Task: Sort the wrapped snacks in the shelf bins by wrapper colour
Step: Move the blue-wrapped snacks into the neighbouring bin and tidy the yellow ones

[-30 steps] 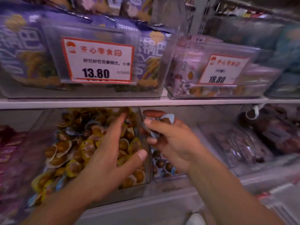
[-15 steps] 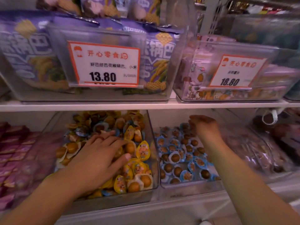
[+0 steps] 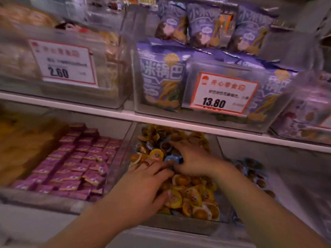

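While both hands rest spread on heaped snacks, grip and wrapper orientation are unclear.

glossy foil-like snack wrappers in a clear smooth plastic bin, paper price card

White red-bordered price tag at upper left on a clear bin reading 2.60, second price tag at centre right reading 13.80 under red 开心零食, purple snack bags behind it printed 小米锅巴
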The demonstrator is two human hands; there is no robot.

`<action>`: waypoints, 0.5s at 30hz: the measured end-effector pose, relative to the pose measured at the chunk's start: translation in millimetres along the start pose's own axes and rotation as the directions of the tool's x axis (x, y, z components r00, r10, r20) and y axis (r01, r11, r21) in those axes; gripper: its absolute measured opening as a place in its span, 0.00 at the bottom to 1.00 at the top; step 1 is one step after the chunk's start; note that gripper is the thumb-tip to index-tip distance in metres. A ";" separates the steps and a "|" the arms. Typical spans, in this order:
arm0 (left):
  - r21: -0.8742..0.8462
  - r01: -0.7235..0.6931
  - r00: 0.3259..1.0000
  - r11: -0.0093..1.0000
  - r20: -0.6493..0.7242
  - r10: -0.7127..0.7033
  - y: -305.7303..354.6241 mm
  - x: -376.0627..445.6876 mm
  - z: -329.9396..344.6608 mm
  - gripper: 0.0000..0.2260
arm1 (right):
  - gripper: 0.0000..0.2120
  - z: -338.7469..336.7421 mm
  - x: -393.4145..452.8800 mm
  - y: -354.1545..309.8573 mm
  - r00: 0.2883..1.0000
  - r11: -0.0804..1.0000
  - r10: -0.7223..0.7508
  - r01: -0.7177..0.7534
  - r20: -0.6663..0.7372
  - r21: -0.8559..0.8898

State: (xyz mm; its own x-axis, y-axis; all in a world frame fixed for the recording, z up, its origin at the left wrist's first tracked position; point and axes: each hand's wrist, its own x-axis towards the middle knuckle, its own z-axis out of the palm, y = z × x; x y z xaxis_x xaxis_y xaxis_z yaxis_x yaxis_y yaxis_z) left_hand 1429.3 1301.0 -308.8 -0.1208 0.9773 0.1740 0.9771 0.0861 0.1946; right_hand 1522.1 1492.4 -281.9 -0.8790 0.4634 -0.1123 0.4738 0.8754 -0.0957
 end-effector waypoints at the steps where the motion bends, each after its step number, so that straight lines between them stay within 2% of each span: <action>1: 0.012 0.028 0.999 1.000 -0.024 -0.027 -1.3 -1.1 -0.1 0.22 | 0.36 4.4 8.8 2.2 0.999 0.998 0.009 -0.012 0.043 0.058; 3: 0.029 0.088 0.994 0.996 -0.073 -0.086 -1.8 -1.2 0.0 0.22 | 0.42 11.5 22.4 4.3 0.998 0.998 -0.026 0.022 0.064 0.059; 6: 0.041 0.136 0.983 0.990 -0.132 -0.130 0.6 0.5 2.0 0.21 | 0.42 14.4 33.9 0.7 0.995 0.998 -0.045 0.042 0.087 0.038; 12: -0.084 0.171 0.962 0.982 -0.201 -0.185 -2.0 4.1 4.2 0.19 | 0.24 14.7 28.5 -4.9 0.997 0.988 -0.077 0.078 -0.012 0.131; 15: -0.206 0.155 0.946 0.966 -0.252 -0.205 -2.5 3.1 1.6 0.19 | 0.16 10.9 17.6 -0.2 0.997 0.979 -0.031 0.046 -0.077 0.199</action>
State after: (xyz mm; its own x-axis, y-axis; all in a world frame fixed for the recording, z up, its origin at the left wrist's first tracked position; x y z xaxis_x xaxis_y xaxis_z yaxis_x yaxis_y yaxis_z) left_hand 1426.7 1304.0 -310.3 -0.3590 0.8579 0.3676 0.8893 0.1949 0.4137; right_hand 1507.2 1498.8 -294.7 -0.8947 0.4455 -0.0325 0.4344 0.8507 -0.2959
